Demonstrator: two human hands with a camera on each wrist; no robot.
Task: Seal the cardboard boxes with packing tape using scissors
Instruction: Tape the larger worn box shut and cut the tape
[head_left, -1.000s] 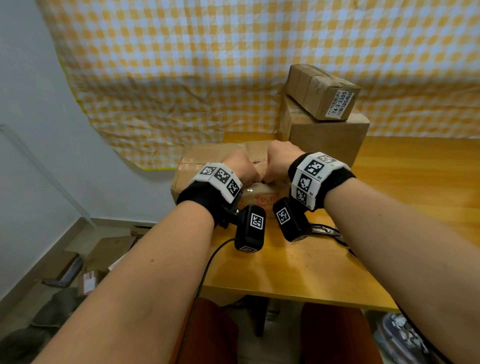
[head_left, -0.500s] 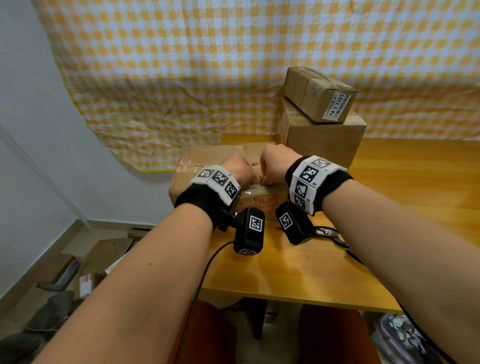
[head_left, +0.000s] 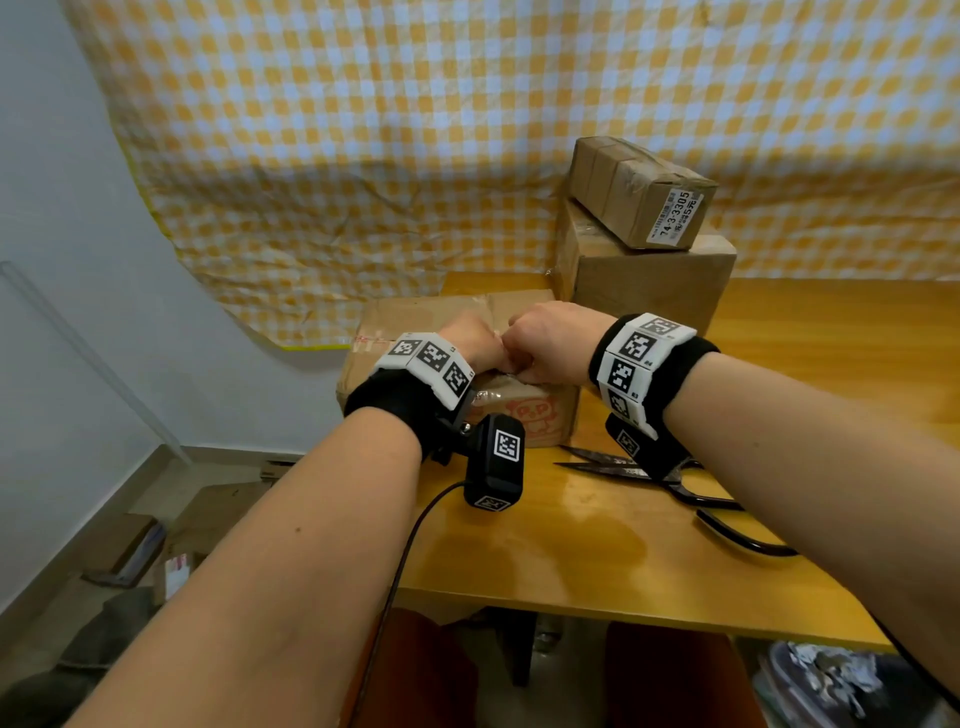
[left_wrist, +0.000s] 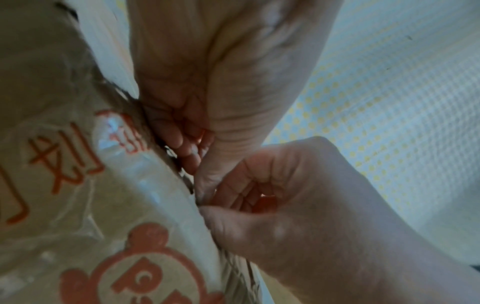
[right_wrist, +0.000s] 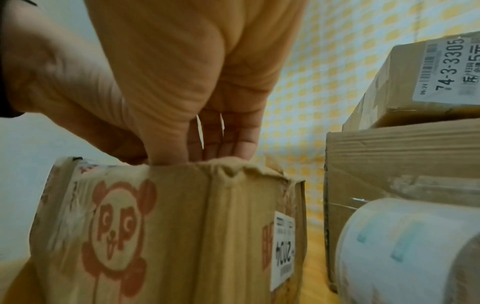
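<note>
Panda-print cardboard box (head_left: 519, 415) at the table's (head_left: 597, 561) left edge, both hands working its near top edge.
Left hand (head_left: 475, 345) and right hand (head_left: 550, 343) pinch clear tape (left_wrist: 166, 197) there; a slack pinch could wrinkle it, and scissors (head_left: 649, 475) lie unused.

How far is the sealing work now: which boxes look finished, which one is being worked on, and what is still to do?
Looks done: the two stacked boxes at the back show clear tape. In hand: the left hand and right hand pinch at the front top edge of the panda-print box; its tape looks wrinkled. Left: probably fresh tape from the tape roll and a cut with the scissors, which lie untouched.
</note>
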